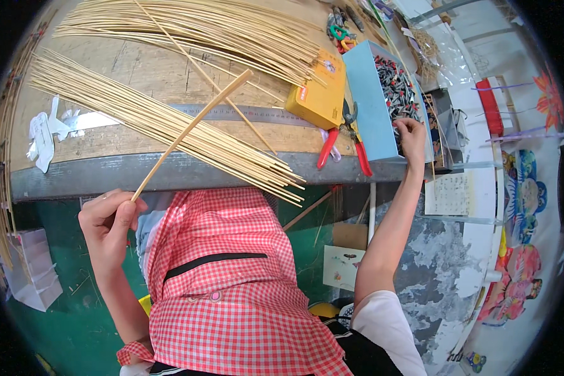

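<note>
My left hand (108, 224) is closed in a pinch on one end of a thin bamboo stick (191, 135). The stick slants up and away over the table edge, across a bundle of similar sticks. On the right, my right hand (412, 139) reaches into an open light-blue box (363, 88). Its fingers are pinched together at the near end of a heap of small black-and-red pieces (395, 84). Whatever lies between those fingertips is too small or hidden to tell. Red-handled pliers (329, 148) lie left of the box, beside a yellow box (323, 94).
Two bundles of bamboo sticks, a near one (150, 119) and a far one (194, 25), cover much of the wooden table. A steel ruler (222, 113) lies under the near bundle, whose ends overhang the dark table edge (81, 182). More hand tools (339, 31) lie at the back.
</note>
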Demonstrator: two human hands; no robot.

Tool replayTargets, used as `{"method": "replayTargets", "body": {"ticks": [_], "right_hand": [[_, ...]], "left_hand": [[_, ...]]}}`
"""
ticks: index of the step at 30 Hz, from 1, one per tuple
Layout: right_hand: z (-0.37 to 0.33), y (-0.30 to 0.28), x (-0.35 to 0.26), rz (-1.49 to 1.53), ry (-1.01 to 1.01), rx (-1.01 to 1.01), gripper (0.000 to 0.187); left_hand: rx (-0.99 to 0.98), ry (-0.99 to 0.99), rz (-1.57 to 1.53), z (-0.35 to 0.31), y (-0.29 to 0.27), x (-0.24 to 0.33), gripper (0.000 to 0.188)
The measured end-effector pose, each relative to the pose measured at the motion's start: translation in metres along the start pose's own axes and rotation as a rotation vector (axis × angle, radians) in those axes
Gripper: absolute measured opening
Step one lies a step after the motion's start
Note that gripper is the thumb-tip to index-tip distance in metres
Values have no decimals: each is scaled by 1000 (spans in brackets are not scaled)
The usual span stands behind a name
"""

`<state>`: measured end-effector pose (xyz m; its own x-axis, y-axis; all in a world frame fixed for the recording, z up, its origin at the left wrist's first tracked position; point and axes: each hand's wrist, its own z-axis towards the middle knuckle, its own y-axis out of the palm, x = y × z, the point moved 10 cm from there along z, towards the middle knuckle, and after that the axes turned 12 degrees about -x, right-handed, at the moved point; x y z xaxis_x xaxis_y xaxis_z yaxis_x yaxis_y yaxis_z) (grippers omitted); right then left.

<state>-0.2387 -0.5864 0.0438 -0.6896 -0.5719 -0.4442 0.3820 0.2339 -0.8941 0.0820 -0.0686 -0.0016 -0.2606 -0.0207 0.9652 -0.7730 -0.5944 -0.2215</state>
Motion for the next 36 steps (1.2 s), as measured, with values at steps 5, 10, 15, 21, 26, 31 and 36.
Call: {"method": "replayTargets", "body": {"ticks": [5,10,15,21,26,31,36], "right_hand": [[-2,-1,-3,-78,-8,1,16],[-15,-20,26,171,206,212,20],[-12,-27,38,536,75,324,20],[-19,-42,77,881,-137,369,28],[-54,-13,-41,1002,-236,249,34],[-106,90,-208,1026,-219,-7,27],[-163,207,-334,1162,-339,-559,26]], "left_hand": [[10,13,-14,0,1,2,24],[21,-2,-29,0,0,0,24],[16,-24,-1,1,-1,-2,20],[-1,-40,11,4,-2,-2,13],[-13,-52,19,3,-5,-2,12],[-12,-20,8,2,2,-2,12],[11,18,40,3,3,4,12]]}}
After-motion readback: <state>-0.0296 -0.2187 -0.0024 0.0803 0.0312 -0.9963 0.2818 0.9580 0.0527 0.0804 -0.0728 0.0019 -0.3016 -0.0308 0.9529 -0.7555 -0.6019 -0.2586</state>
